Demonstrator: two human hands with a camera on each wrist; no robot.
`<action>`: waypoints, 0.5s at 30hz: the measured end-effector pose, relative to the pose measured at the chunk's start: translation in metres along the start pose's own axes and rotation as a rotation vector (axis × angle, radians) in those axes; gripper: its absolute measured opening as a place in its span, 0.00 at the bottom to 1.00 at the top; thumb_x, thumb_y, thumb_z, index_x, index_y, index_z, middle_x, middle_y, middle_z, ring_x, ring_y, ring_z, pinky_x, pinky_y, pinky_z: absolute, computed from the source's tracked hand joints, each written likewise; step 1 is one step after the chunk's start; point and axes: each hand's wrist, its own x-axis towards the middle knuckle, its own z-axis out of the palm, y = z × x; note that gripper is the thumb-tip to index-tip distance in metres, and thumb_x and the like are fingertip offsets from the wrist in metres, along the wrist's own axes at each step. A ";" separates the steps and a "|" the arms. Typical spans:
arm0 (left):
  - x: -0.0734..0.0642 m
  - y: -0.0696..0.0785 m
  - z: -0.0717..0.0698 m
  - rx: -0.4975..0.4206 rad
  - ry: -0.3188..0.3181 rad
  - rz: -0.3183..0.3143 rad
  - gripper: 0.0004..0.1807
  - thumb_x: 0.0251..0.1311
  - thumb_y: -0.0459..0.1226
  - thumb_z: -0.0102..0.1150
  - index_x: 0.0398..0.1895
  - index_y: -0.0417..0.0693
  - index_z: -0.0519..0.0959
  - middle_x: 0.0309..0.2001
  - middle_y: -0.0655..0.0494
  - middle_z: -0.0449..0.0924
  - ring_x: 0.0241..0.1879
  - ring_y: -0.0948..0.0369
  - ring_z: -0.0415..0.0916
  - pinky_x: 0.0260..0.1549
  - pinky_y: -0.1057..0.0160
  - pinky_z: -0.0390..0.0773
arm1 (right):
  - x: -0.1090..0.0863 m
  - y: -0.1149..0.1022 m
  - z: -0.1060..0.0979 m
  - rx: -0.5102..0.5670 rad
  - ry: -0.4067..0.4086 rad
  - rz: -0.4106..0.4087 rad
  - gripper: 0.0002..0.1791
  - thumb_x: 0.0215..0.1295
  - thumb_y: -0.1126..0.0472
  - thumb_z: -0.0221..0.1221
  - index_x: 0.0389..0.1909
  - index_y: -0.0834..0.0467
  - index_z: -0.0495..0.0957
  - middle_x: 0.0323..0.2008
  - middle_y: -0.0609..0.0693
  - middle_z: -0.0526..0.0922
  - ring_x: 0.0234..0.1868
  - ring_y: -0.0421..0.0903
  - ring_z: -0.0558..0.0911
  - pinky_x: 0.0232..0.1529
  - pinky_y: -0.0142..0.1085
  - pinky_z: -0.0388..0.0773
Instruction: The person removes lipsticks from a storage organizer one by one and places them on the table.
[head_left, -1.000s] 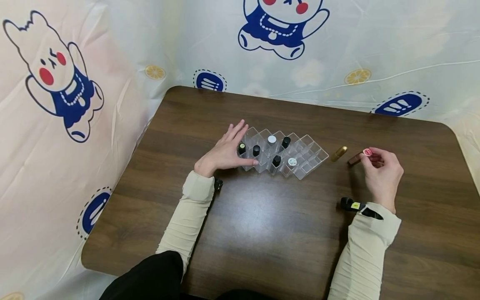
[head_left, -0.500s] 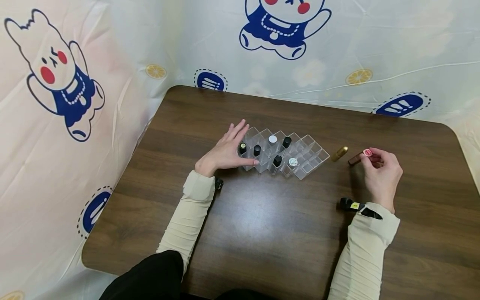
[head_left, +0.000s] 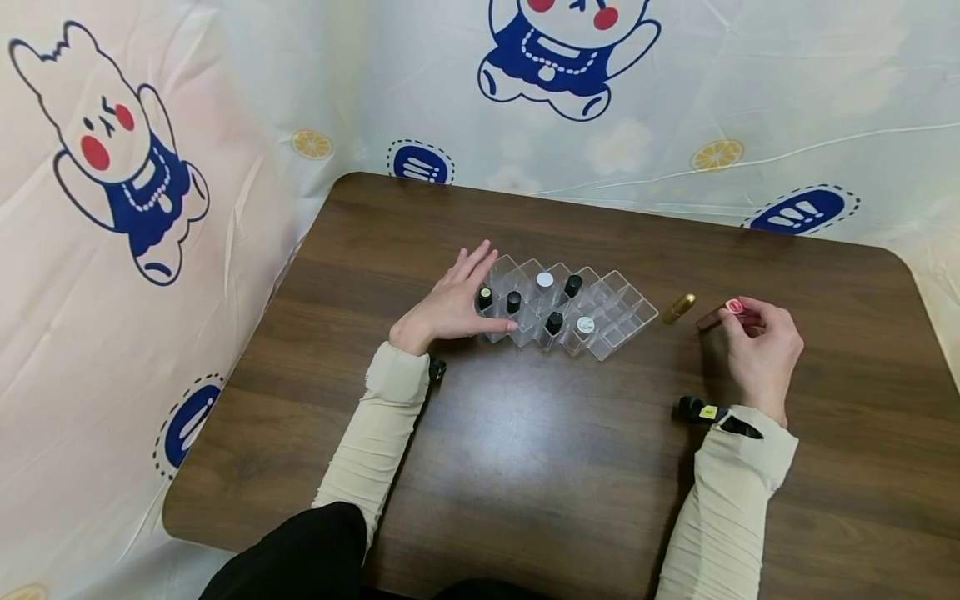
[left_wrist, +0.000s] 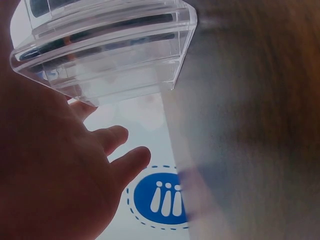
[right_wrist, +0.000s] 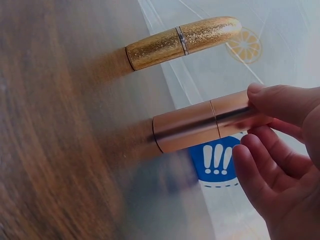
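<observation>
A clear plastic lipstick organizer with diamond-shaped compartments sits mid-table, several capped tubes or bottles standing in it. My left hand lies along its left end, thumb at the near side and fingers stretched out past the far corner. In the left wrist view, those fingers extend below the organizer's edge. To the right, my right hand pinches the top of an upright rose-gold lipstick between thumb and fingers; its base is at the tabletop. Beside it stands a gold, bullet-shaped lipstick, untouched.
The brown wooden table has rounded corners. A pale printed curtain hangs close behind its back edge and along the left side. Inside the organizer are black caps and white caps.
Almost nothing differs. The right hand has shifted very slightly left while keeping its pinch on the rose-gold lipstick; the left hand stays at the organizer.
</observation>
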 end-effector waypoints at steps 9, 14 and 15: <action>0.000 0.001 -0.001 0.001 -0.004 -0.001 0.64 0.45 0.68 0.64 0.78 0.57 0.39 0.79 0.64 0.28 0.78 0.49 0.26 0.72 0.39 0.41 | -0.001 0.000 -0.001 -0.006 0.001 0.021 0.20 0.62 0.52 0.63 0.51 0.59 0.82 0.35 0.31 0.68 0.36 0.24 0.70 0.39 0.15 0.66; 0.000 0.001 0.000 0.001 -0.002 -0.005 0.64 0.45 0.68 0.64 0.78 0.57 0.39 0.79 0.64 0.28 0.78 0.49 0.26 0.72 0.39 0.42 | 0.000 0.000 -0.001 -0.011 -0.008 0.024 0.21 0.62 0.51 0.63 0.51 0.59 0.81 0.35 0.30 0.68 0.36 0.24 0.70 0.39 0.15 0.66; 0.000 0.001 0.000 0.000 -0.002 -0.003 0.64 0.45 0.68 0.64 0.78 0.57 0.40 0.79 0.64 0.28 0.78 0.49 0.26 0.72 0.39 0.41 | 0.000 0.000 -0.001 -0.010 -0.008 0.024 0.21 0.62 0.51 0.63 0.51 0.59 0.81 0.35 0.30 0.68 0.36 0.24 0.70 0.39 0.15 0.66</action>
